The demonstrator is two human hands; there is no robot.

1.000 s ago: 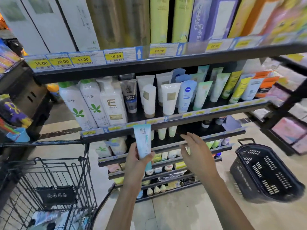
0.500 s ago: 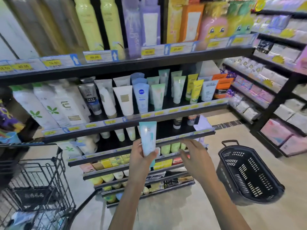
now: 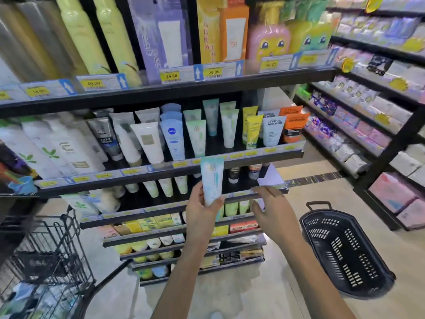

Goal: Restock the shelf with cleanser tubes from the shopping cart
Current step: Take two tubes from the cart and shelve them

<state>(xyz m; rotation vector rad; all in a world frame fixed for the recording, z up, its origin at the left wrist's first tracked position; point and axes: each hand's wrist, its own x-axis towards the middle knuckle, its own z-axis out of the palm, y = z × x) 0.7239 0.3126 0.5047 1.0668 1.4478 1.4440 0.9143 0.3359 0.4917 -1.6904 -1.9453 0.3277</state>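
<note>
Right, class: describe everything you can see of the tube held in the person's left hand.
The cleanser tube is pale blue-white soft plastic with faint, unreadable teal print. It stands upright, its flat crimped end on top, overlapping the edge of the shelf of tubes. The left hand grips its lower part, hiding that end. The right hand is beside it, not touching.

Left hand (image 3: 200, 214) grips a pale blue cleanser tube (image 3: 212, 180), upright, crimped end uppermost, in front of the tube shelf's (image 3: 296, 154) front edge. Right hand (image 3: 274, 211) beside it, fingers spread and relaxed, apparently holding nothing. Shopping cart (image 3: 57, 254) at lower left; black basket (image 3: 345, 252) on the floor, right.
</note>
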